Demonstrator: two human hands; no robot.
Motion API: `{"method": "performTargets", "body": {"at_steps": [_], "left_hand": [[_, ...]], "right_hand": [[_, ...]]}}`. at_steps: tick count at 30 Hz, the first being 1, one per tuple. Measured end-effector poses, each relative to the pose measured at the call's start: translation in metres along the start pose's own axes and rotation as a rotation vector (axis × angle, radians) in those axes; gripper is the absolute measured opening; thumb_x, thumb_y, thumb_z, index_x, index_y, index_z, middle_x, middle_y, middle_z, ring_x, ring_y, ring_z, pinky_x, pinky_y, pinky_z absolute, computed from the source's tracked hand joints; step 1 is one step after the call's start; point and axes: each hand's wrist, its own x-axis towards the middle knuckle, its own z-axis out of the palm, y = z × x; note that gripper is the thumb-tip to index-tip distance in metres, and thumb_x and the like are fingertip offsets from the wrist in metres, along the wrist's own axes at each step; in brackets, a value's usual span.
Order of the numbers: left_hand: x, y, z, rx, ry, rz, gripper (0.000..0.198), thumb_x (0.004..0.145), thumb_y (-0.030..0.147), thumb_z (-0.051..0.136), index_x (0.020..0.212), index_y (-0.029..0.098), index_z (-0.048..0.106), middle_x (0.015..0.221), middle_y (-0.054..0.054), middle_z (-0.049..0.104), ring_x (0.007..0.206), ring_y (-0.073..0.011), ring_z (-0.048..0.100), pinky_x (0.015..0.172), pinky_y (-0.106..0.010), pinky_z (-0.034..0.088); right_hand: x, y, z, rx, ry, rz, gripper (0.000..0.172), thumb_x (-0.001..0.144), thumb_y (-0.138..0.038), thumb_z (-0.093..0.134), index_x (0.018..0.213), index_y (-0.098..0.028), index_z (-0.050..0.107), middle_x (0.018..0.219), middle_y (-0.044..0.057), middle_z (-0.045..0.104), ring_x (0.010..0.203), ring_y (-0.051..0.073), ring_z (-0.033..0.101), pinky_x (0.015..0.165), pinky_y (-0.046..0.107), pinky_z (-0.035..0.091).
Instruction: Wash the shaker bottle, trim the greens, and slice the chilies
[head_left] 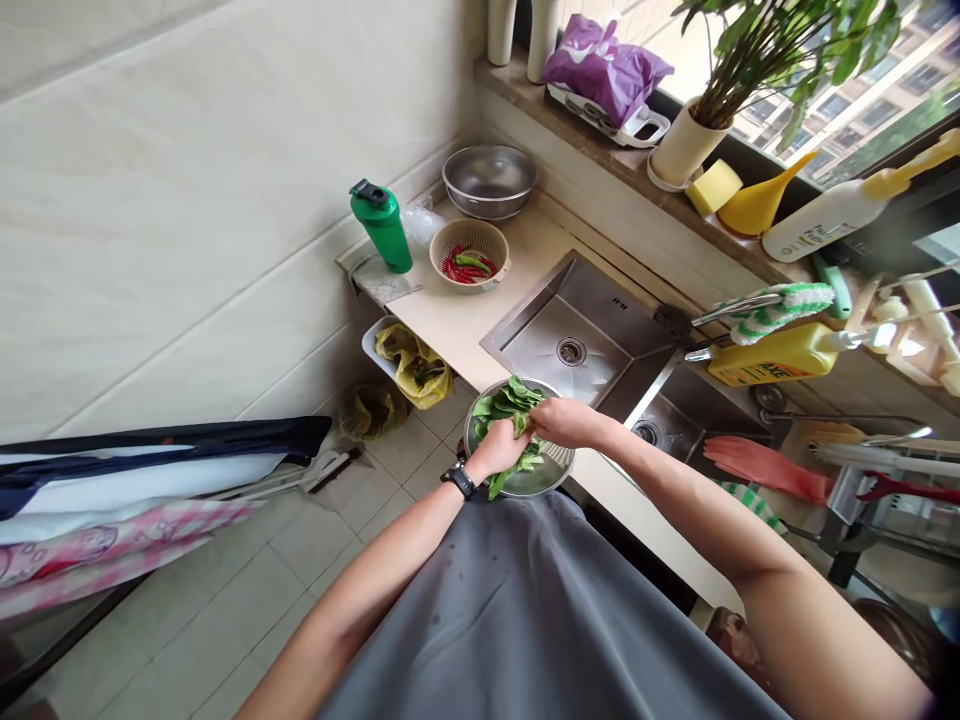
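Note:
A bunch of leafy greens [511, 398] is gripped between my two hands over a round metal colander [559, 470] at the counter's front edge. My left hand [498, 447], with a black watch at the wrist, is closed around the stems. Pressed up against it, my right hand [559, 421] has its fingers closed on the same bunch. Leaves stick out above and below my hands. The fingertips and the stems between them are partly hidden.
Behind the colander is a steel sink [600, 345]. A beige basket of red and green chillies [469, 265], a green shaker bottle [386, 225] and a metal bowl [491, 180] stand at the back left. Below the counter edge hangs a bin with a yellow bag [416, 370].

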Motion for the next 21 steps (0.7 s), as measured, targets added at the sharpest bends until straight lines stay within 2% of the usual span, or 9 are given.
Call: {"method": "performTargets", "body": {"at_steps": [2,5,8,11,13,15,17,19,21], "left_hand": [[-0.002,0.002,0.001,0.020,-0.008,0.020,0.028,0.093,0.033,0.054,0.070,0.019,0.058,0.069,-0.005,0.065,0.064,-0.0168,0.056,0.063,-0.028,0.041],[-0.004,0.003,0.001,-0.004,0.047,0.049,0.029,0.093,0.033,0.056,0.066,0.020,0.055,0.066,-0.004,0.062,0.061,-0.0163,0.053,0.063,-0.029,0.040],[-0.005,0.003,-0.001,-0.105,0.141,0.061,0.032,0.093,0.038,0.058,0.066,0.020,0.057,0.067,-0.005,0.063,0.063,-0.0172,0.053,0.067,-0.030,0.042],[-0.005,-0.001,-0.001,-0.246,0.244,0.023,0.033,0.094,0.043,0.057,0.072,0.020,0.062,0.073,-0.005,0.067,0.070,-0.0191,0.059,0.074,-0.031,0.046],[-0.005,-0.008,0.001,-0.357,0.312,-0.053,0.034,0.095,0.046,0.056,0.075,0.020,0.063,0.076,-0.004,0.068,0.074,-0.0195,0.061,0.076,-0.032,0.048],[-0.005,-0.016,0.006,-0.485,0.369,-0.124,0.032,0.094,0.047,0.058,0.080,0.019,0.066,0.081,-0.004,0.070,0.078,-0.0201,0.063,0.079,-0.032,0.050],[-0.006,-0.025,0.011,-0.596,0.403,-0.147,0.027,0.092,0.046,0.062,0.091,0.019,0.068,0.092,-0.005,0.073,0.087,-0.0215,0.066,0.084,-0.033,0.052],[-0.008,-0.032,0.015,-0.646,0.415,-0.164,0.027,0.091,0.045,0.064,0.099,0.019,0.068,0.100,-0.007,0.074,0.094,-0.0227,0.067,0.086,-0.035,0.053],[-0.011,-0.037,0.017,-0.639,0.408,-0.204,0.029,0.091,0.046,0.063,0.098,0.018,0.068,0.098,-0.008,0.075,0.092,-0.0229,0.067,0.083,-0.035,0.054]], "right_hand": [[0.001,0.002,0.002,-0.001,-0.052,0.023,0.018,0.092,-0.020,0.056,0.080,-0.019,0.070,0.080,0.009,0.070,0.072,0.020,0.064,0.070,0.031,0.047],[0.004,0.009,0.009,0.180,-0.018,-0.021,0.022,0.090,-0.020,0.053,0.072,-0.021,0.065,0.072,0.005,0.066,0.065,0.017,0.057,0.066,0.030,0.045],[0.010,0.013,0.024,0.569,0.089,-0.016,0.029,0.092,-0.028,0.048,0.064,-0.022,0.055,0.060,0.000,0.054,0.055,0.014,0.045,0.056,0.029,0.042],[0.016,0.011,0.041,1.012,0.209,0.130,0.038,0.096,-0.045,0.040,0.064,-0.025,0.044,0.052,-0.005,0.034,0.047,0.012,0.030,0.045,0.026,0.032],[0.022,0.008,0.045,1.175,0.316,0.212,0.040,0.095,-0.054,0.039,0.067,-0.025,0.042,0.053,-0.006,0.031,0.046,0.011,0.028,0.043,0.025,0.030],[0.034,0.005,0.040,1.201,0.416,0.248,0.039,0.093,-0.058,0.044,0.073,-0.024,0.048,0.058,-0.004,0.040,0.049,0.012,0.036,0.046,0.024,0.035],[0.059,-0.002,0.028,1.110,0.468,0.238,0.036,0.090,-0.056,0.053,0.081,-0.022,0.057,0.064,-0.002,0.052,0.056,0.013,0.047,0.054,0.025,0.042],[0.096,-0.017,0.014,0.934,0.453,0.182,0.031,0.089,-0.049,0.059,0.085,-0.019,0.064,0.068,0.000,0.061,0.063,0.014,0.056,0.061,0.026,0.046],[0.141,-0.038,0.003,0.716,0.391,0.110,0.023,0.090,-0.039,0.059,0.088,-0.018,0.069,0.072,0.001,0.068,0.067,0.016,0.062,0.066,0.026,0.048]]}}
